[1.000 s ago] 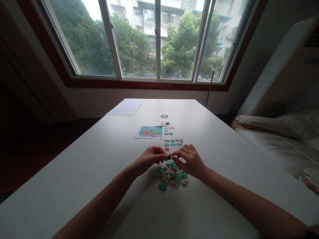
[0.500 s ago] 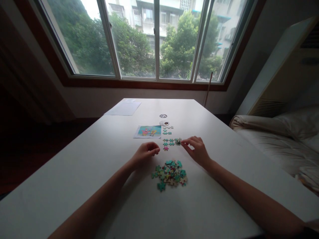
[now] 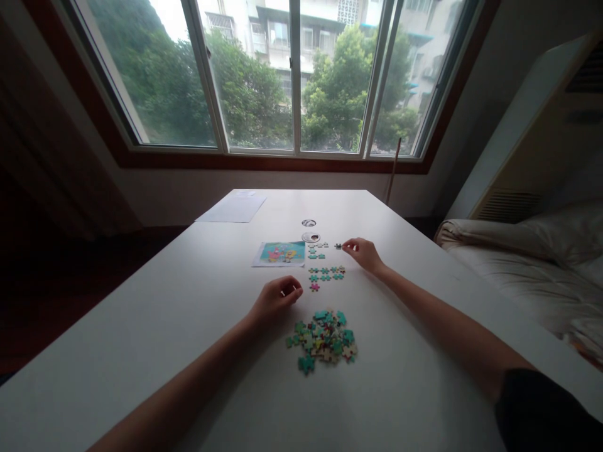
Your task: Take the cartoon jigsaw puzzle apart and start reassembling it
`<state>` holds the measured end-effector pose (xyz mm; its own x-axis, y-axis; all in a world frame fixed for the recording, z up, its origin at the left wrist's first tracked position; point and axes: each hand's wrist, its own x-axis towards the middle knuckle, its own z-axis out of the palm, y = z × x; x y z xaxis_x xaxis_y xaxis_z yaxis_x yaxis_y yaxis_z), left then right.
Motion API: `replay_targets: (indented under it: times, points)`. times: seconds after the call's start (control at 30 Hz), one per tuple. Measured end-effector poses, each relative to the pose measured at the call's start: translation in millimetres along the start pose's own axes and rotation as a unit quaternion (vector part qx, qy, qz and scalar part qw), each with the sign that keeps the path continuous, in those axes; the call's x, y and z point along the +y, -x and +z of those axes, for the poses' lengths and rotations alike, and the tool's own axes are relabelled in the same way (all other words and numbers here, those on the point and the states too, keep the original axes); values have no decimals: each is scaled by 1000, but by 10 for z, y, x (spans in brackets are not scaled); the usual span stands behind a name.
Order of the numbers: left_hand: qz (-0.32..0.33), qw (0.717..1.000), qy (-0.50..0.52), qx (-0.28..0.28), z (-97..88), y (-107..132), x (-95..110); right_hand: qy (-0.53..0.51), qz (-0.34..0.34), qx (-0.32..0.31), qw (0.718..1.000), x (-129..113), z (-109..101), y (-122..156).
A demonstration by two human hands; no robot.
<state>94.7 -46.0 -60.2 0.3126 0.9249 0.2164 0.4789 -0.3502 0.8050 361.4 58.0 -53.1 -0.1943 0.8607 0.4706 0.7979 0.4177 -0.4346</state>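
Note:
My right hand (image 3: 363, 253) reaches out over the far part of the table, its thumb and fingertips pinching a dark jigsaw puzzle piece (image 3: 338, 246). Left of that piece, small teal and pale puzzle pieces (image 3: 316, 255) lie in short rows. Nearer to me are two more rows of teal pieces (image 3: 325, 277) and a single pink piece (image 3: 315, 287). My left hand (image 3: 276, 297) rests beside the pink piece with its fingers curled toward the thumb; whether anything is inside is hidden. A heap of mixed puzzle pieces (image 3: 325, 339) lies between my forearms.
A colourful cartoon picture sheet (image 3: 282, 253) lies left of the rows. Two round printed items (image 3: 311, 238) sit beyond them on the white table (image 3: 155, 326). A pale paper (image 3: 230, 208) covers the far left corner. A sofa (image 3: 509, 257) stands at the right.
My right hand has moved away from me, from the teal rows to beside the farther rows, carrying a dark piece. My left hand stays almost in place.

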Motion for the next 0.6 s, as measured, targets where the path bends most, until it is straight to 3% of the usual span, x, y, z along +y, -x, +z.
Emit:
replay_targets:
  times: [0.2,0.6]
  points:
    - [4,1000,-7,-16,-18,26,39,12,47,-40,998,245,265,-385]
    - [0,1000,-8,-18,-12,27,42,23,77,-63,995,205,400,-401]
